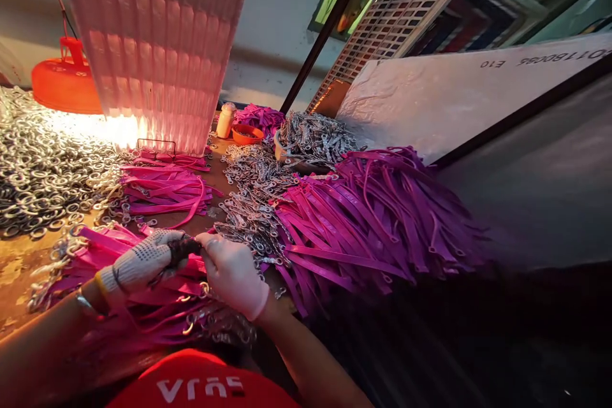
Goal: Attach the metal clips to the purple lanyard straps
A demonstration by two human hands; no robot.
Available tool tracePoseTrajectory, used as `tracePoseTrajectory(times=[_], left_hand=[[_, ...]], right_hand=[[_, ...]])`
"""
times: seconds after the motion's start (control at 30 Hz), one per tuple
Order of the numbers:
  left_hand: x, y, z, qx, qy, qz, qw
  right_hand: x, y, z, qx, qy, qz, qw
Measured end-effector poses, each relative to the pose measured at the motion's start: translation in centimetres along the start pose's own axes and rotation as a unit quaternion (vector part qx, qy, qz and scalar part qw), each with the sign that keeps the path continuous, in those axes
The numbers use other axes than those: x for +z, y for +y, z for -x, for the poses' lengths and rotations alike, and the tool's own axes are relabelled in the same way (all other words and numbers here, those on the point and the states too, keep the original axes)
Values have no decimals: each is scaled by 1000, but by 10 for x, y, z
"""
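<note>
My left hand (146, 261), in a white knit glove with dark dots, is closed around a dark, wrapped-looking object (184, 250) whose kind I cannot make out. At the far end of that object, my right hand (234, 271), in a plain white glove, has its thumb and fingers pinched together. What lies between those fingertips is hidden. Beneath both hands spreads a heap of pink straps (157, 306) with metal rings and chain pieces on their ends. A pile of short metal chains (253, 217) lies just beyond my right hand.
Purple straps (363, 223) are heaped at the right. Loose metal rings (52, 172) cover the left, under a red lamp (69, 80). Behind stand a ribbed translucent panel (157, 44), a bottle (225, 121), an orange bowl (247, 134) and a chain-filled container (280, 148). A white board (459, 89) leans at right.
</note>
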State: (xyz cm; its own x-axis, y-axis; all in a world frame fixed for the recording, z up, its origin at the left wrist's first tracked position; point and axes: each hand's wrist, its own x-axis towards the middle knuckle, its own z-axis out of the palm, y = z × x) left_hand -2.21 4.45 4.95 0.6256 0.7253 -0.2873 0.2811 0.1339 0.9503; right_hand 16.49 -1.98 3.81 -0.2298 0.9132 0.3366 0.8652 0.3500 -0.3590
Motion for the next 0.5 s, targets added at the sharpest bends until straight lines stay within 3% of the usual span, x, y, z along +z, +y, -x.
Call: tracePoseTrajectory(times=[0.1,0.23,0.3,0.37,0.43,0.5], left_hand=[[5,-7,0,78,5,-98,992],[10,-15,-6,165,-11,-200,966],[13,-18,-5,158,-19,-198,967],[18,-21,-1,111,2,-146,983],[22,-24,4,54,23,-76,995],[25,-28,8,51,44,-51,996]], right_hand=[[-2,-7,4,-43,-44,111,992],[4,-8,9,-44,-35,126,990],[6,-7,11,-17,-7,97,995],[5,-6,12,10,9,54,998],[1,-5,11,24,-14,17,999],[-4,-5,11,31,-75,11,997]])
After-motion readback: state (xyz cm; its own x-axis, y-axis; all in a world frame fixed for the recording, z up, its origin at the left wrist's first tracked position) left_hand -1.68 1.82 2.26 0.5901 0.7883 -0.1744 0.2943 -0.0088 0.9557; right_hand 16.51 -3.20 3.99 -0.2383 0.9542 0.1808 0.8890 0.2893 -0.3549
